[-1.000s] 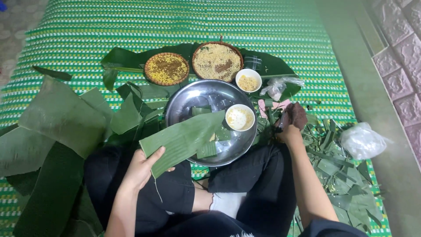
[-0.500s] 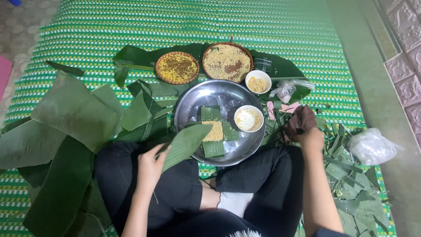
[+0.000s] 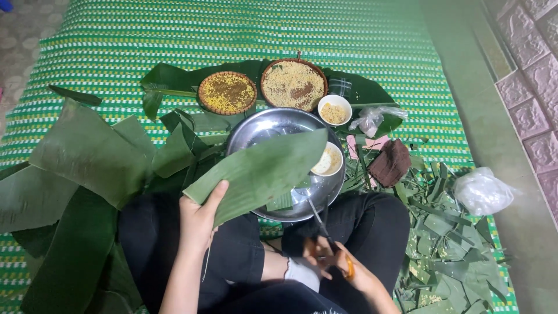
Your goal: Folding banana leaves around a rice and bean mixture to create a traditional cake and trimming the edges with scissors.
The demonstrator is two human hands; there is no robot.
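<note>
Right hand (image 3: 334,264) drawn back from dark cloth (image 3: 390,163) to lap, now clamped on scissors (image 3: 325,232), left hand (image 3: 199,218) pinching banana leaf (image 3: 261,171) over metal basin (image 3: 273,125), long axis slanting up-right, tip toward white bowl (image 3: 329,161).

The leaf (image 3: 261,171) looks smooth and matt green. The round basin (image 3: 273,125) is shiny metal. Two baskets (image 3: 228,93) are woven fibre, rough-edged. The mat (image 3: 232,35) is woven plastic, ribbed. A brown cloth (image 3: 390,163) looks coarse. The bag (image 3: 481,191) is thin, glossy plastic.

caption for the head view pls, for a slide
Left hand holds a banana leaf over a steel basin; right hand grips scissors.
</note>
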